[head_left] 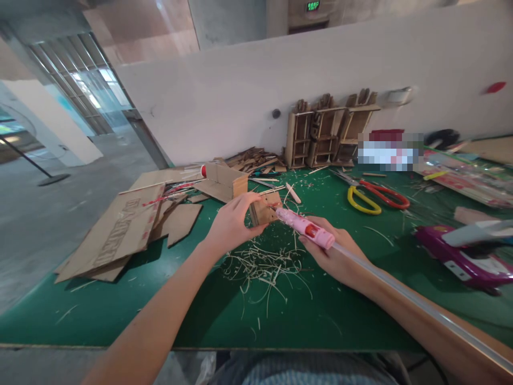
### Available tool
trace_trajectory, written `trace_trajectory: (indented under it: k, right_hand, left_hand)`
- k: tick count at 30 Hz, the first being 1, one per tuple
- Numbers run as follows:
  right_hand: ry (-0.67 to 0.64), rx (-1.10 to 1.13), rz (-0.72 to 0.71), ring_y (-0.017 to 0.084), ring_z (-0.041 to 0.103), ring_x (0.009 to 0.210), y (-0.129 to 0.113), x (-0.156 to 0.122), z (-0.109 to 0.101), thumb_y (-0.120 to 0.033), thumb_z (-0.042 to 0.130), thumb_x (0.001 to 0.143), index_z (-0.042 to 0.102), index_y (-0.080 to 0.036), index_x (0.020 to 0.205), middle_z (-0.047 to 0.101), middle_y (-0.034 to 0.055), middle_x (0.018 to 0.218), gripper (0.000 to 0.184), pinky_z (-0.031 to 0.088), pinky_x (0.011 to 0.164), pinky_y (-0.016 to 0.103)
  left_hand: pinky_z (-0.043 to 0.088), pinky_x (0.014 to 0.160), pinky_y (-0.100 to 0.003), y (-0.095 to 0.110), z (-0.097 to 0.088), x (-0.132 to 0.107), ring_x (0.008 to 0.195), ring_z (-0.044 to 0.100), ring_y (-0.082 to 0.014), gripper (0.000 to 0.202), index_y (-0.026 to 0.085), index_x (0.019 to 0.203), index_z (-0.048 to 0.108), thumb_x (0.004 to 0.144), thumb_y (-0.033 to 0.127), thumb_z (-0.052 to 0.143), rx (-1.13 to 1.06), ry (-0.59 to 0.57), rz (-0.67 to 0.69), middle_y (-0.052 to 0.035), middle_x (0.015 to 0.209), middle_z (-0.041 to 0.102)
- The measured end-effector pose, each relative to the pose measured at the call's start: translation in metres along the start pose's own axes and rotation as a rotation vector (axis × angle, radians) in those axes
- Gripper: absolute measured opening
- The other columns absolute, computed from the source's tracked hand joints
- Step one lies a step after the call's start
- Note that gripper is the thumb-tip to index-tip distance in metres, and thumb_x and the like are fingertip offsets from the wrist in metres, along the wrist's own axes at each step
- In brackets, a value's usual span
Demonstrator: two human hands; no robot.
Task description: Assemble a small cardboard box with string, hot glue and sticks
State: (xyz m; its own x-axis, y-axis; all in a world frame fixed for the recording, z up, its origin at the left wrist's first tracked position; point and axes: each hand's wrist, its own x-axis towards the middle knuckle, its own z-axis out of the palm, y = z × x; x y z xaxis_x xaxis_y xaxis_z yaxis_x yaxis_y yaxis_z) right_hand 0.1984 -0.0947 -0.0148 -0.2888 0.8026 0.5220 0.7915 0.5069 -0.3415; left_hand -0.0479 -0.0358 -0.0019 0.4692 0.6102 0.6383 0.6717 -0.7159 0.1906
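Note:
My left hand (234, 223) grips a small cardboard piece (264, 212) by its left side, thumb and fingers bent round the edge. The piece has small dark holes in its face. In my right hand (334, 251) lies a pink hot glue gun (302, 225) with a red trigger, its tip at the cardboard's right side. A long translucent glue stick (417, 306) runs from the gun's back end along my forearm. Whether the tip touches the cardboard I cannot tell. Thin pale shavings (266, 264) lie on the green tabletop (208, 321) below my hands.
Flattened cardboard (116, 230) covers the left side, with a folded cardboard piece (218, 182) behind my left hand. Cardboard scraps (256, 159) and upright cardboard structures (328, 133) stand along the wall. Scissors (377, 199) and a purple appliance (460, 256) are to the right.

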Motion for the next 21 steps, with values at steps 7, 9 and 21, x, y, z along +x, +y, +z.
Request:
trace_trajectory:
  k: [7, 9, 21]
  right_hand:
    - [-0.038, 0.025, 0.039, 0.022, 0.07, 0.063, 0.001, 0.0, 0.0, -0.035, 0.045, 0.091, 0.056, -0.018, 0.117, 0.074, 0.007, 0.089, 0.032, 0.05, 0.052, 0.03]
    - [-0.016, 0.006, 0.031, 0.023, 0.07, 0.065, 0.001, 0.001, -0.001, -0.035, 0.045, 0.091, 0.056, -0.018, 0.115, 0.074, 0.0083, 0.093, 0.032, 0.051, 0.054, 0.032]
    - [0.051, -0.002, 0.087, 0.021, 0.069, 0.064, 0.004, 0.001, -0.003, -0.037, 0.047, 0.091, 0.057, -0.02, 0.114, 0.073, 0.0074, 0.089, 0.031, 0.049, 0.051, 0.028]
  left_hand:
    - [0.056, 0.087, -0.041, -0.001, 0.001, -0.001, 0.111, 0.062, -0.0259, 0.055, 0.026, 0.122, 0.044, 0.075, 0.035, 0.071, -0.021, -0.008, -0.005, -0.0074, 0.126, 0.06]
    - [0.056, 0.086, -0.041, -0.002, 0.002, -0.001, 0.111, 0.062, -0.026, 0.054, 0.026, 0.122, 0.044, 0.076, 0.036, 0.071, -0.031, 0.003, -0.007, -0.0077, 0.126, 0.059]
    - [0.059, 0.081, -0.037, -0.011, 0.0, 0.0, 0.108, 0.063, -0.0231, 0.051, 0.026, 0.119, 0.046, 0.075, 0.036, 0.071, -0.13, 0.056, -0.028, -0.0076, 0.127, 0.059]
